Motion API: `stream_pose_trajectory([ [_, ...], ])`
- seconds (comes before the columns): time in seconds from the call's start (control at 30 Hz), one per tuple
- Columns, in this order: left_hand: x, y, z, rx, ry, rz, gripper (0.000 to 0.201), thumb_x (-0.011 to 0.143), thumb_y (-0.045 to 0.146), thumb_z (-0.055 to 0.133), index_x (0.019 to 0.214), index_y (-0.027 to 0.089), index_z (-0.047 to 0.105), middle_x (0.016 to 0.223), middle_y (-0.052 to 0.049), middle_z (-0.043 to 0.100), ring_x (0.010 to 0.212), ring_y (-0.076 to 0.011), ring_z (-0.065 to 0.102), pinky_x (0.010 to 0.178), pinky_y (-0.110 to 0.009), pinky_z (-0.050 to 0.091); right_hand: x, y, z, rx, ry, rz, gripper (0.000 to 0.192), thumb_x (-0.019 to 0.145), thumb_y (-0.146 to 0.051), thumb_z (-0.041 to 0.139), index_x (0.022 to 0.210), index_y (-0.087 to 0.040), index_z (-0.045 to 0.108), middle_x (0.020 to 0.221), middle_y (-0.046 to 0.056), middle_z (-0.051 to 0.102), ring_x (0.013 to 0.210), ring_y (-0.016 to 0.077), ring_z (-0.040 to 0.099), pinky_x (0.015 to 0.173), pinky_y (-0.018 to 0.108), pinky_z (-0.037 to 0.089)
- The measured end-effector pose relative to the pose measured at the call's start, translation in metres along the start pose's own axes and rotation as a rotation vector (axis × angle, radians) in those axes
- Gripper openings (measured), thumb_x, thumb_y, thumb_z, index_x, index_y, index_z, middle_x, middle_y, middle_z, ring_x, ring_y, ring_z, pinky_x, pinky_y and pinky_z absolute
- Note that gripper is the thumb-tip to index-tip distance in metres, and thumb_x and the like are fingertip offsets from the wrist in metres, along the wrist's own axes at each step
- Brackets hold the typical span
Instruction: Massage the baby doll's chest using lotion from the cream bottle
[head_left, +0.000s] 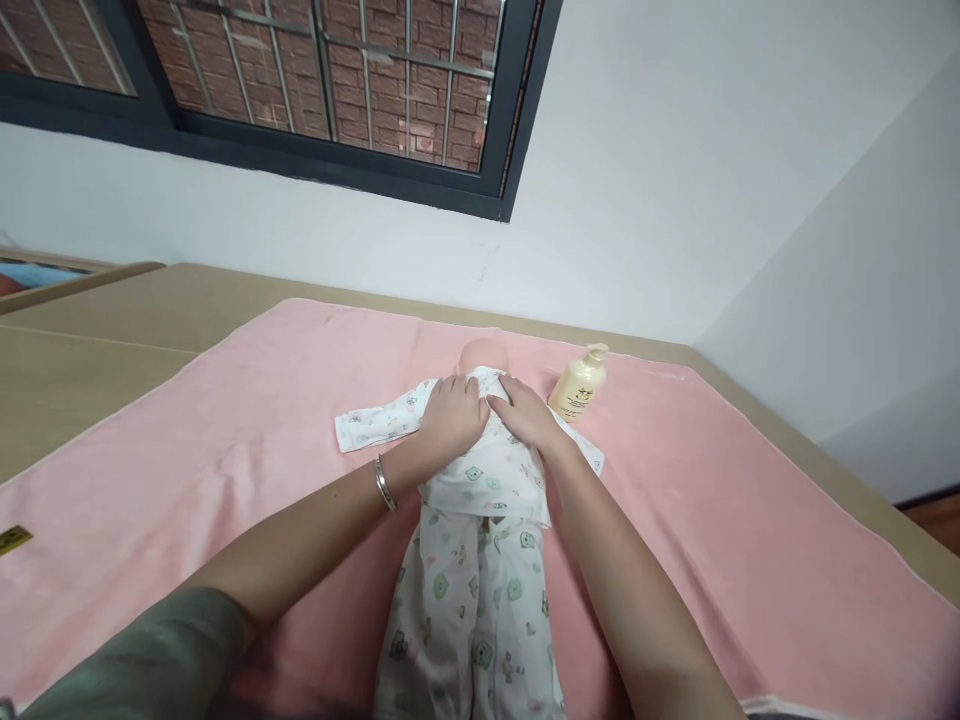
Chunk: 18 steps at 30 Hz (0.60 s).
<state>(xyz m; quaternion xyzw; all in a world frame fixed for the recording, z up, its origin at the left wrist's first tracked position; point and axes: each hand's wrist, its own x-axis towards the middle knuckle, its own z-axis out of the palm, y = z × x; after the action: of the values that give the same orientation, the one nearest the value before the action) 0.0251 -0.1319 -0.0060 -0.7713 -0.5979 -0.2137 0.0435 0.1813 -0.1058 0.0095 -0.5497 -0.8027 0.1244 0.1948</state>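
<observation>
A baby doll, its bare round head [484,354] toward the wall, lies stretched out in a white patterned top [487,478] and matching trousers [446,590]. Whether it is face up or face down I cannot tell. My left hand [454,418] rests flat on the left side of the doll's upper body, fingers extended. On the other side lies my right hand [525,410], also flat, with its thumb close to the left hand. Both sleeves of the top spread outward. A pale yellow pump bottle [579,385] stands just right of the doll, near my right hand.
A pink cloth [285,400] with some wrinkles covers much of the wooden surface [112,310] under the doll. Behind it rises a white wall [630,200] with a barred, dark-framed window [337,150]. A small yellow-and-black label [13,540] shows at the left edge.
</observation>
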Motion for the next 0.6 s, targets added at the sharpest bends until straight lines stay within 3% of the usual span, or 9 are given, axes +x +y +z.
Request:
stream_pose_trajectory([
  [0.1, 0.002, -0.001, -0.001, -0.015, -0.001, 0.014, 0.04, 0.097, 0.03, 0.037, 0.121, 0.008, 0.059, 0.119, -0.02, 0.067, 0.115, -0.0338, 0.06, 0.101, -0.047, 0.043, 0.0, -0.002, 0.0, -0.038, 0.004, 0.047, 0.056, 0.098, -0.045, 0.043, 0.144, -0.012, 0.049, 0.152, 0.017, 0.047, 0.144, 0.0302, 0.04, 0.116, 0.04, 0.029],
  [0.17, 0.006, -0.007, -0.004, -0.085, -0.042, -0.007, 0.038, 0.096, 0.031, 0.038, 0.118, 0.01, 0.061, 0.118, -0.019, 0.069, 0.113, -0.032, 0.062, 0.099, -0.043, 0.045, -0.002, -0.009, 0.001, -0.099, 0.02, 0.049, 0.053, 0.1, -0.042, 0.039, 0.141, -0.01, 0.051, 0.149, 0.019, 0.05, 0.141, 0.0324, 0.043, 0.115, 0.043, 0.03],
  [0.37, 0.017, -0.026, -0.018, -0.269, -0.209, -0.088, 0.036, 0.094, 0.038, 0.04, 0.105, 0.017, 0.066, 0.109, -0.012, 0.074, 0.098, -0.0268, 0.068, 0.076, -0.034, 0.049, -0.015, -0.039, 0.001, -0.26, 0.025, 0.052, 0.048, 0.102, -0.032, 0.033, 0.135, -0.003, 0.054, 0.138, 0.025, 0.058, 0.131, 0.0339, 0.051, 0.109, 0.043, 0.035],
  [0.47, 0.013, -0.02, -0.018, -0.168, -0.174, -0.064, 0.039, 0.096, 0.036, 0.037, 0.106, 0.013, 0.067, 0.108, -0.015, 0.073, 0.1, -0.0285, 0.068, 0.082, -0.036, 0.049, -0.014, -0.038, 0.001, -0.231, 0.036, 0.062, 0.048, 0.102, -0.032, 0.034, 0.135, -0.005, 0.054, 0.14, 0.024, 0.057, 0.132, 0.0336, 0.05, 0.109, 0.042, 0.035],
  [0.6, 0.0, 0.002, -0.011, 0.041, -0.068, -0.029, 0.043, 0.1, 0.03, 0.034, 0.113, 0.002, 0.064, 0.11, -0.025, 0.069, 0.107, -0.0349, 0.064, 0.092, -0.045, 0.047, -0.004, -0.015, 0.0, -0.114, 0.024, 0.009, 0.045, 0.099, -0.035, 0.039, 0.132, -0.01, 0.057, 0.14, 0.019, 0.058, 0.131, 0.0305, 0.051, 0.108, 0.039, 0.036],
])
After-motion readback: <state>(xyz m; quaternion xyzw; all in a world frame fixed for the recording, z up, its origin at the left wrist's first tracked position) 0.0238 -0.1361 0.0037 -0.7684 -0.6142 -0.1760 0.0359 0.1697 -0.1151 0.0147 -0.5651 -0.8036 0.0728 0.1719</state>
